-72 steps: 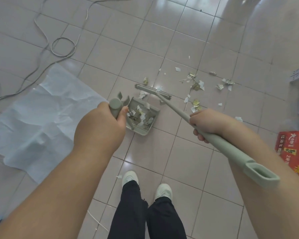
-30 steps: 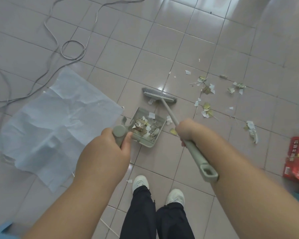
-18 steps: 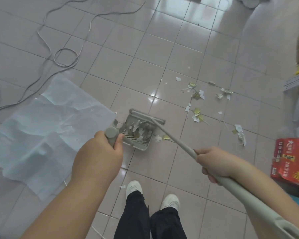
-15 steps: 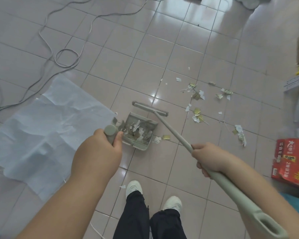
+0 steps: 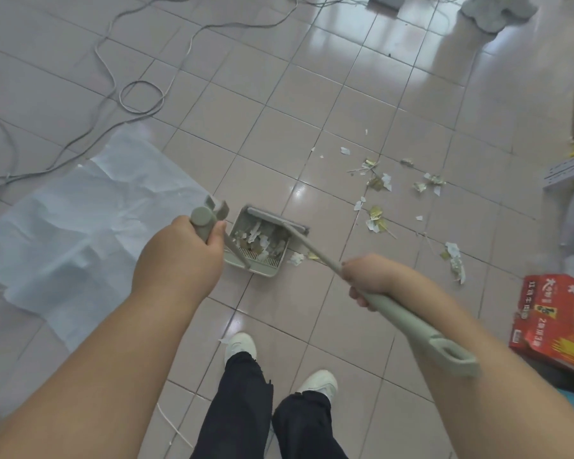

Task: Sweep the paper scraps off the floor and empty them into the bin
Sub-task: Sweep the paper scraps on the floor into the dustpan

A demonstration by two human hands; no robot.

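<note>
1 dustpan (image 5: 272, 271), 1 broom (image 5: 315, 251), 2 shoes (image 5: 241, 346)

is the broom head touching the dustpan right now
Touching: the head view shows the broom head lying along the dustpan's open front edge, no floor visible between them.

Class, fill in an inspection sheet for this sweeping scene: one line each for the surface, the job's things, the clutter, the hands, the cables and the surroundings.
Surface: glossy tiled floor.
Job's things: dustpan on the floor, holding scraps; broom head at its mouth; loose paper scraps lie to the right; no bin seen.
Clutter: crumpled white sheet at left; red box at right.
Hands: left hand grips the dustpan handle; right hand grips the broom handle.
Cables: grey cables looped across the floor, upper left.
Surroundings: shelf edge and blurred items at right.
</note>
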